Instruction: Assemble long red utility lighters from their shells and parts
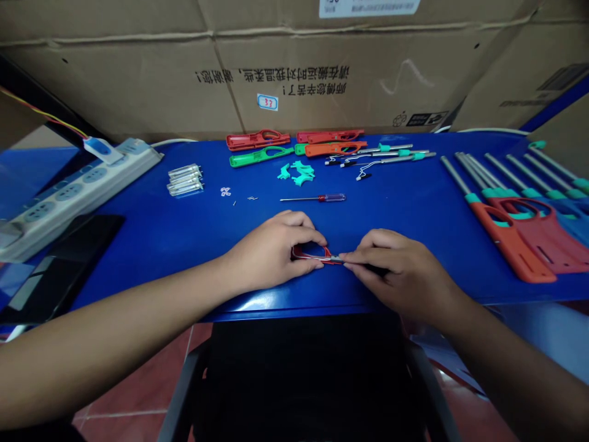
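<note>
Near the front edge of the blue table, my left hand is closed around a red lighter casing with a looped handle. Thin pale wires run along the inside of the casing. My right hand pinches a metal lighter tube where it meets the casing's right end; its fingers cover most of the tube. Just beyond my hands lies a screwdriver with a purple clear handle. Green triggers and small screws rest farther back.
Red, green and orange casing halves lie at the back, beside tubes with wires. Clear fuel tanks sit left, near a power strip and black phone. Assembled lighters are at right. A cardboard box stands behind.
</note>
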A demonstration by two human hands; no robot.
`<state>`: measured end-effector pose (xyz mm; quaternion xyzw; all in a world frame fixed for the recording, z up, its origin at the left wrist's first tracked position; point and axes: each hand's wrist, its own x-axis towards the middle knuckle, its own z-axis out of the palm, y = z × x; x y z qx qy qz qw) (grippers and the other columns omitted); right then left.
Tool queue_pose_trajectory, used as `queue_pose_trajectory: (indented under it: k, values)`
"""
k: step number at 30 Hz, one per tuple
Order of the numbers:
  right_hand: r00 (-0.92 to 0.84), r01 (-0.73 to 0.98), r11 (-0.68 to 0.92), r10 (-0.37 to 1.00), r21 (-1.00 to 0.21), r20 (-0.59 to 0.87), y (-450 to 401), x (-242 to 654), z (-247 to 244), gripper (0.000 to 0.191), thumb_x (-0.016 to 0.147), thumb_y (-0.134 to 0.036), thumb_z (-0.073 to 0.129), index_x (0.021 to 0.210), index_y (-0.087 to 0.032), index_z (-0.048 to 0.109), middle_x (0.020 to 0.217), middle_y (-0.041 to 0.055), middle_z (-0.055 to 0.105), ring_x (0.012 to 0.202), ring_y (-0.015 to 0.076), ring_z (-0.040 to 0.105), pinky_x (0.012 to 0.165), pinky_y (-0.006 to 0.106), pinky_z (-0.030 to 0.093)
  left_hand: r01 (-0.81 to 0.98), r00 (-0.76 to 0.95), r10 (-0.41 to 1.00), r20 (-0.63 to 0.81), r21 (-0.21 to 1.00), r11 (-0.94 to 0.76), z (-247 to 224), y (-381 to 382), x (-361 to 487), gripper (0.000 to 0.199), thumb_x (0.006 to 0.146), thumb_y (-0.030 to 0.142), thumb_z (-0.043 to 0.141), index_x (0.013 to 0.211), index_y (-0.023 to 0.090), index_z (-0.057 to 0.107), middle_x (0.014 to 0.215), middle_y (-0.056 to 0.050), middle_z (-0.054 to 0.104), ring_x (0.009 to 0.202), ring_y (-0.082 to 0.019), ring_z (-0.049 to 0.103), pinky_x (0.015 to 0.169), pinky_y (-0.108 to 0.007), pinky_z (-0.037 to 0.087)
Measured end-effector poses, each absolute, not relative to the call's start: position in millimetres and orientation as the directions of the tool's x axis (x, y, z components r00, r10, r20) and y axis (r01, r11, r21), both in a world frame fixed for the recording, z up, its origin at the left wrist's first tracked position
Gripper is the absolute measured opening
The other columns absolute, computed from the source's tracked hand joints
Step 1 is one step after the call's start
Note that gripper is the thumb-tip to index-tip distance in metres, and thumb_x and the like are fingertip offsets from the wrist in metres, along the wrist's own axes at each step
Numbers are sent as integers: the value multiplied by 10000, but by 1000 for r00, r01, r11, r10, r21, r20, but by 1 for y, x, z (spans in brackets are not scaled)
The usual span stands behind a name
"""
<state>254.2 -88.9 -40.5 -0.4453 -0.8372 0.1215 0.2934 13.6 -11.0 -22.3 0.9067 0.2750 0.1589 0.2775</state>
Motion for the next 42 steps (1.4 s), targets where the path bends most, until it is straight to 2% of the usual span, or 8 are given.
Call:
queue_pose_trajectory:
  k: [3, 10, 14, 17, 24, 32, 38, 42]
  values:
    - [-398, 665, 528, 849, -529, 347, -88, 253, -38, 200, 914, -137, 617, 1011, -199, 781, 802, 25, 652, 721, 130, 602, 635, 266, 464, 420, 795, 592, 130, 587, -692, -23, -13, 14, 268, 863, 285, 731, 1120, 209, 730, 1034, -52, 651, 972, -189, 613, 884, -337, 509]
    - [-319, 689, 318, 940, -652, 121, -83, 254, -27, 163, 872, -164, 659, 907, -264, 782, 810, -10, 660, 720, 115, 622, 649, 258, 467, 427, 800, 587, 127, 567, -705, -23, -15, 12, 284, 881, 313, 716, 1148, 215, 714, 1060, -59, 636, 958, -193, 598, 909, -366, 502]
    - [-314, 687, 301, 944, -661, 104, -83, 255, -27, 161, 875, -172, 653, 902, -269, 779, 817, -8, 658, 731, 121, 622, 658, 266, 467, 413, 824, 558, 97, 570, -710, -20, -15, 9, 321, 884, 272, 704, 1201, 231, 672, 1116, -53, 625, 1015, -197, 587, 927, -358, 490]
    - [-322, 670, 308, 940, -675, 110, -81, 254, -27, 164, 867, -164, 664, 903, -271, 783, 799, -14, 645, 717, 110, 615, 642, 252, 459, 424, 817, 570, 86, 581, -695, -19, -16, 9, 222, 882, 235, 695, 1100, 211, 670, 1082, -43, 635, 1013, -196, 580, 904, -347, 488]
    - [-325, 667, 312, 939, -676, 113, -81, 254, -26, 163, 877, -179, 673, 914, -278, 797, 759, -19, 635, 678, 100, 599, 618, 245, 449, 417, 811, 576, 104, 588, -693, -22, -17, 8, 62, 895, 238, 673, 939, 194, 669, 1061, -48, 622, 967, -191, 575, 838, -331, 489]
    - [-317, 696, 295, 944, -655, 88, -78, 250, -22, 176, 863, -162, 666, 883, -274, 800, 753, -7, 662, 678, 120, 618, 599, 258, 460, 434, 817, 571, 85, 561, -705, -19, -19, 8, 76, 897, 228, 660, 959, 189, 678, 1056, -55, 638, 1002, -201, 583, 869, -341, 490]
    - [-341, 778, 283, 940, -561, 0, -66, 242, -12, 160, 821, -161, 689, 822, -275, 800, 795, -9, 710, 689, 130, 638, 626, 268, 474, 443, 817, 570, 92, 533, -721, -17, -19, 7, 65, 914, 215, 629, 933, 181, 680, 1035, -63, 648, 1001, -211, 587, 885, -360, 487]
    - [-339, 753, 280, 941, -596, 14, -65, 243, -14, 162, 829, -161, 694, 853, -273, 809, 795, -5, 708, 718, 132, 644, 651, 265, 475, 457, 799, 597, 69, 576, -678, -19, -18, 7, 97, 888, 225, 665, 977, 187, 672, 1050, -57, 629, 999, -212, 572, 886, -365, 481]
